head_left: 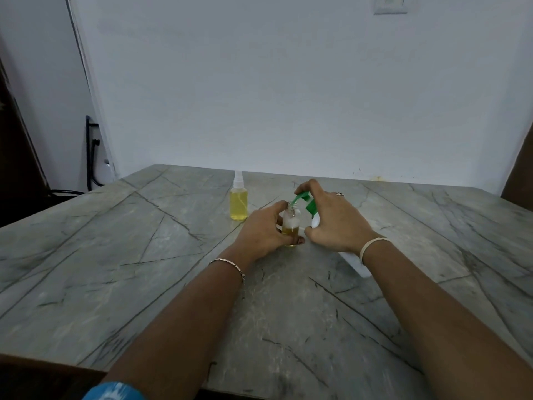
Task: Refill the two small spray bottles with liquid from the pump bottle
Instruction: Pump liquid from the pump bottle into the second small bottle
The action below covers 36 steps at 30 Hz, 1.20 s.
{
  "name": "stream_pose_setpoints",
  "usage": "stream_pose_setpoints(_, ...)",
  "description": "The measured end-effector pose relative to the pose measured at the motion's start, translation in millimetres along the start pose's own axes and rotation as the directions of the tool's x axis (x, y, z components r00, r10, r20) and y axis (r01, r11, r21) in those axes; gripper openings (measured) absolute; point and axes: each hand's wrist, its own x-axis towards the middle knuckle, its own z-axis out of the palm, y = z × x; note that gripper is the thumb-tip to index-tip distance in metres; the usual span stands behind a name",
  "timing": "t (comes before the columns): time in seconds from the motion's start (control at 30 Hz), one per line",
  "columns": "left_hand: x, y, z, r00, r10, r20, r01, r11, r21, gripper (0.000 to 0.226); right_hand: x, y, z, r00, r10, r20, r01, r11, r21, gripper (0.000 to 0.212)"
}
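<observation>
i am watching the head view and logging the fill of the second bottle. the left hand (265, 229) is wrapping fingers and thumb round the open spray bottle (290, 226), holding it upright on the marble table (144, 255), around the middle. its sprayer top is off and the bare threaded neck is showing. yellow liquid under a pale foam layer is sitting at about half height.

the right hand (337, 223) is curling over the pump bottle (354, 262), whose white body is leaning toward the open bottle, base under the wrist. fingers are lying across the green pump head (310, 204). the spout (297, 199) is pointing down at the open neck, touching it or just above; i cannot tell which.

the capped spray bottle (239, 204) is standing apart, further back and to the left, sprayer on, yellow nearly to the shoulder. i am reading that one as done.

step in hand, as i am judging it: pumping liquid into the second bottle, part way through. the next move is calling for more presses on the head with the spout over the narrow neck and the left grip bracing the bottle against the push. it should stop short of the threads, since foam is taking up room. after that the sprayer top is needing to go back on; i am not finding it for certain in this view.
</observation>
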Motion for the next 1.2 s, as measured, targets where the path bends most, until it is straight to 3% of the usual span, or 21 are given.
stream_pose_setpoints(0.33, 0.4, -1.6, 0.4, 1.000, -0.004, -0.007, 0.004, 0.999, -0.032, 0.069, -5.2, 2.5, -1.2, 1.000, -0.018, 0.009, 0.018, 1.000, -0.017, 0.077)
stream_pose_setpoints(0.67, 1.9, -3.3, 0.6, 1.000, 0.006, 0.001, -0.006, 1.000, -0.005, 0.069, -1.8, -1.1, -2.0, 0.999, -0.005, 0.035, 0.003, 0.999, 0.051, 0.069)
stream_pose_setpoints(0.9, 3.2, -2.1, 1.9, 1.000, -0.001, -0.003, 0.001, 1.000, 0.012, 0.071, -7.3, 0.0, -4.5, 1.000, 0.010, 0.002, -0.010, 0.996, -0.084, 0.075)
stream_pose_setpoints(1.2, 1.2, -0.5, 0.2, 1.000, 0.007, -0.012, -0.007, 1.000, 0.004, 0.070, -7.4, 2.4, 0.2, 0.986, -0.155, -0.053, 0.146, 0.978, -0.149, 0.083)
